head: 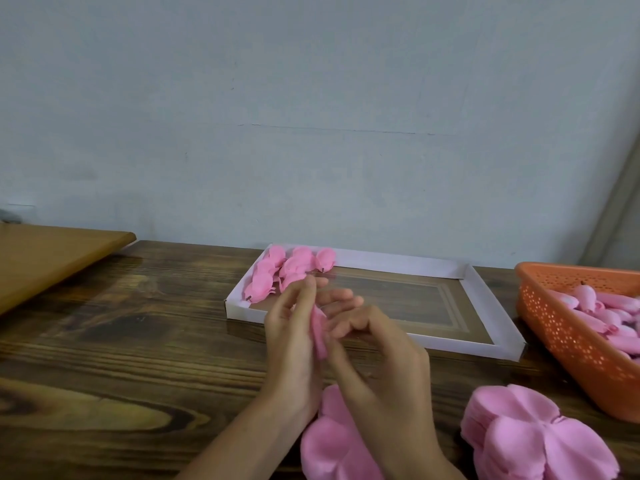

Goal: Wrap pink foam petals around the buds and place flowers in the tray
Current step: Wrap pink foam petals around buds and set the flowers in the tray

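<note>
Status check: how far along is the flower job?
Done: several wrapped flowers lie in the tray, far-left corner. In hand: left hand and right hand hold one pink piece. To do: many buds in the orange basket, petal stacks nearby; tray mostly bare.

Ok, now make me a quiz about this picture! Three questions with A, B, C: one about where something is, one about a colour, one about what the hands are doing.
1. Where in the tray do the finished flowers lie? A) far left corner B) near right corner C) middle
2. What colour is the basket holding the buds? A) blue B) orange C) green
3. What are the left hand and right hand doing? A) lying flat, empty B) lifting the basket C) holding a pink foam piece together
Answers: 1 A, they cluster in that corner. 2 B, its perforated wall is orange. 3 C, both grip it between them.
</note>
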Demonstrator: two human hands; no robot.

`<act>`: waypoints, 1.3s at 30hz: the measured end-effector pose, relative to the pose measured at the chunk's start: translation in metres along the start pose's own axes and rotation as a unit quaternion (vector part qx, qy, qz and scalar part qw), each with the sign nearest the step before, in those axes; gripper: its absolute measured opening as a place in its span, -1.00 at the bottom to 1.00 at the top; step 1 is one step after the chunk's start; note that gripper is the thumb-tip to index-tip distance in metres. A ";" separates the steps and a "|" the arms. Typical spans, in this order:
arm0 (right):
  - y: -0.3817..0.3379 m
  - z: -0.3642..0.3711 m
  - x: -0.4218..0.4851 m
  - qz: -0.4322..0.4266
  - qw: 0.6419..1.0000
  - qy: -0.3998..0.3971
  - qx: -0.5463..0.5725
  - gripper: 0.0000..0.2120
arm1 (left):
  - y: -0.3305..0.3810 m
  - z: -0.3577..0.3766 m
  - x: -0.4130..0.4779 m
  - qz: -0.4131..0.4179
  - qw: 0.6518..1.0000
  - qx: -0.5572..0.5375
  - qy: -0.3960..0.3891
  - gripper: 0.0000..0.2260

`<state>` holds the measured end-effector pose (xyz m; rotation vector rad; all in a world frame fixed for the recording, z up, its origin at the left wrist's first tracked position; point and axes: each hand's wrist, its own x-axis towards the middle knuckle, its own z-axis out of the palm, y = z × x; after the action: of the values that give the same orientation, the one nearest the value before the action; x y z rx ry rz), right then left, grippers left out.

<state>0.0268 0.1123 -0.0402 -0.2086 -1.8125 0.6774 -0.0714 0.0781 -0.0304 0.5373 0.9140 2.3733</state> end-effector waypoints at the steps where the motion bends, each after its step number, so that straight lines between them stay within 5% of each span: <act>1: 0.000 0.000 0.000 -0.012 1.000 -0.002 -0.009 -0.80 | 0.001 -0.001 0.000 -0.003 1.000 -0.004 0.003 -0.82; 7: 0.003 0.003 -0.003 -0.083 0.995 -0.045 -0.023 -0.79 | 0.001 -0.004 0.003 -0.004 1.000 0.004 0.014 -0.80; 20: 0.010 -0.004 0.002 -0.049 0.995 -0.067 -0.060 -0.79 | -0.003 -0.006 0.002 -0.003 0.998 0.018 -0.066 -0.72; 28: 0.007 -0.012 0.009 -0.030 0.981 -0.144 -0.123 -0.82 | -0.002 -0.007 0.008 -0.094 0.992 0.050 -0.063 -0.61; 32: 0.008 -0.019 0.014 -0.070 0.962 -0.178 -0.195 -0.79 | -0.001 -0.004 0.007 -0.154 0.984 0.043 -0.073 -0.77; 39: 0.007 -0.035 0.024 -0.071 0.951 -0.223 -0.201 -0.57 | -0.001 -0.005 0.010 -0.254 0.965 0.013 -0.066 -0.69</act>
<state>0.0490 0.1408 -0.0170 -0.2019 -2.3688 0.2550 -0.0819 0.0824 -0.0334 0.4044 0.8977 1.8437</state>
